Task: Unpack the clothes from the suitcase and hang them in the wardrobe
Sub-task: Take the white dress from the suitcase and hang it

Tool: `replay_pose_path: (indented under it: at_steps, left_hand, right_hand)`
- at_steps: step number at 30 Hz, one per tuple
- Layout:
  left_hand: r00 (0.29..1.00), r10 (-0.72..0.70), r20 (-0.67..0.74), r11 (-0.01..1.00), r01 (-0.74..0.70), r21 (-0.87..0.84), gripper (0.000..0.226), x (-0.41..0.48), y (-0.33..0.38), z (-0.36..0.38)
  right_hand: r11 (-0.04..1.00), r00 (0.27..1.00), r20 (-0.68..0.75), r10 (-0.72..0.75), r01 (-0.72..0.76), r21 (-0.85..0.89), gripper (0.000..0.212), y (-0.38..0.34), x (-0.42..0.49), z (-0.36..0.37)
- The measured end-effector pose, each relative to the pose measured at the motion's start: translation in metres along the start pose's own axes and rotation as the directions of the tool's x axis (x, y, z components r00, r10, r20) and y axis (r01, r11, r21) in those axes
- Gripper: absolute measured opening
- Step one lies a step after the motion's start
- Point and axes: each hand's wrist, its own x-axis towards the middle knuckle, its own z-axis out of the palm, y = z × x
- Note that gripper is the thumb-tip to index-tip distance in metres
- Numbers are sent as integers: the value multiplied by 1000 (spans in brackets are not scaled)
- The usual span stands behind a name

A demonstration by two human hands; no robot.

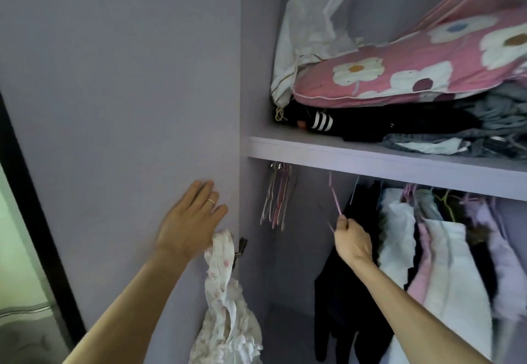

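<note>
A: The left hand point(191, 218), what is it doing?

B: It lies against the wardrobe door point(128, 107), near the door's right edge, with four fingers straight and a ring on one. A white flowered garment point(225, 292) hangs from under the palm. The thumb is hidden there, so the garment seems pinched.

A: So where is that garment?

B: Outside the wardrobe, dangling in a bunch along the door's edge, just beside a metal hinge point(242, 245).

A: And the right hand point(352, 238)?

B: Curled tight round the lower end of a thin pink hanger point(334, 198), which runs up towards the underside of the shelf point(370, 161). A black garment point(342, 306) hangs right below that hand. Whether it sits on that hanger I cannot tell.

A: What else hangs there?

B: To the left, under the shelf's left end, a bunch of bare hangers point(276, 195), pink and pale. To the right, a packed row of hung clothes point(445, 252), white, pink, lilac and black, rather blurred.

A: And on the shelf?

B: A pink pillow point(399, 75) with white flowers lies on top of folded dark clothes point(370, 128). A crumpled white cloth point(310, 30) stands at the shelf's left end, behind them.
</note>
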Motion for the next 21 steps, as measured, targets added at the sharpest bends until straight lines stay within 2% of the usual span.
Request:
replay_pose_path:
  at_steps: [1, 2, 3, 4, 5, 6, 7, 8, 9, 11, 13, 15, 16, 17, 18, 21]
  left_hand:
    - [999, -31, -40, 992, 26, -120, 34, -3, 9, -8]
    - [991, -131, -12, 955, 123, -268, 27, -9, 17, -11]
    - [970, -225, 88, 871, 241, -428, 20, -16, 30, -23]
    - [925, -291, 245, 749, 379, -544, 14, -21, 45, -35]
    - [848, -321, 423, 561, 530, -636, 17, -30, 59, -45]
    - [770, -321, 551, 348, 637, -688, 31, -36, 71, -48]
    - [721, -301, 624, 168, 684, -710, 44, -43, 83, -51]
    - [691, -281, 666, 41, 702, -711, 52, -49, 97, -58]
    - [678, -278, 680, -38, 700, -713, 51, -53, 108, -62]
    - [707, -220, 673, -118, 665, -737, 40, -59, 130, -74]
    - [724, -141, 675, -313, 615, -724, 35, -62, 150, -87]
    - [663, 33, 748, -623, 599, -503, 35, -64, 170, -97]
    - [639, 134, 757, -708, 597, -378, 34, -67, 180, -101]
    - [635, 203, 746, -712, 618, -333, 30, -71, 192, -103]
    - [626, 258, 736, -670, 664, -330, 26, -77, 202, -107]
    - [565, 373, 736, -489, 794, -362, 25, -83, 219, -123]
  right_hand:
    - [998, 999, 16, 42, -42, 38, 42, 12, -28, -16]
    - [995, 998, 40, 52, -55, 86, 40, 20, -46, -18]
    - [987, 995, 55, 83, -90, 135, 40, 31, -70, -31]
    - [979, 992, 65, 104, -114, 170, 42, 39, -92, -43]
    - [967, 990, 68, 127, -138, 213, 43, 49, -113, -53]
    - [961, 989, 72, 130, -143, 236, 44, 54, -128, -60]
    - [959, 988, 70, 141, -154, 239, 44, 60, -145, -72]
    - [957, 986, 63, 156, -166, 236, 43, 68, -163, -84]
    - [959, 987, 52, 154, -162, 233, 44, 73, -176, -92]
    - [959, 988, 11, 155, -153, 238, 47, 81, -204, -112]
    - [945, 987, -2, 162, -154, 287, 48, 86, -224, -129]
    - [907, 980, 13, 198, -188, 376, 48, 92, -240, -143]
    - [888, 976, 11, 216, -201, 415, 49, 94, -246, -149]
    - [864, 972, 11, 235, -214, 455, 50, 98, -254, -156]
    - [834, 966, 21, 257, -232, 501, 50, 103, -263, -161]
    - [758, 959, 54, 278, -254, 600, 48, 117, -283, -172]
